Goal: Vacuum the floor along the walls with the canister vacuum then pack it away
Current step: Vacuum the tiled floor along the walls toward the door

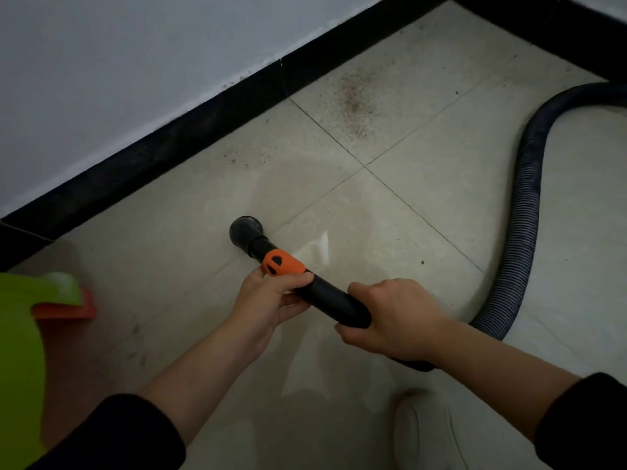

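Tile floor (424, 205) has a gritty patch (353, 100) up by the black baseboard (169, 147). The ribbed hose (529, 198) snakes off right and looks floppy and light, so don't steer by it. Grab the stiff black wand (332, 296) instead: right hand (390, 317) wrapped round its back end, left hand (268, 296) curled under it, thumb on top, just behind the orange collar (283, 264). Round brush nozzle (244, 230) sits on the tile, well short of the grit.

hose (529, 205) cut off right, green object (20, 351) blurred
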